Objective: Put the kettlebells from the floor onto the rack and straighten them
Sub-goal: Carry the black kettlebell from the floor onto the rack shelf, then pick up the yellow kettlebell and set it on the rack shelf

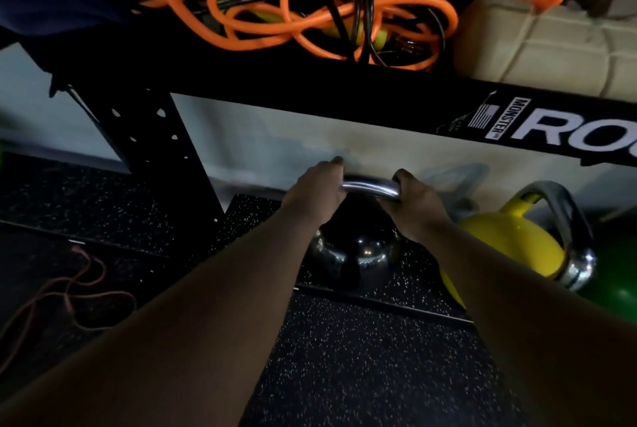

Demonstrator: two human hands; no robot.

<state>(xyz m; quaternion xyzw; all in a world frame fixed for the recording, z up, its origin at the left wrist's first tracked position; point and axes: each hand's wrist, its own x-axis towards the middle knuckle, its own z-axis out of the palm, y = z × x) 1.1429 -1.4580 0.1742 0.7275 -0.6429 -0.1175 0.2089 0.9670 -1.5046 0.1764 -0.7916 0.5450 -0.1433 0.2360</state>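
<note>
A glossy black kettlebell [355,254] with a chrome handle stands on the speckled bottom shelf of the black rack [344,89]. My left hand [315,190] grips the left end of its handle and my right hand [418,201] grips the right end. To its right a yellow kettlebell [510,244] with a chrome handle leans on the same shelf. Part of a green kettlebell [617,275] shows at the far right edge.
The rack's upper shelf holds tangled orange and black bands [310,6] and a tan sandbag [551,47]. A perforated black upright [158,144] stands at the left. A thin red cord [76,292] lies on the speckled rubber floor [362,375].
</note>
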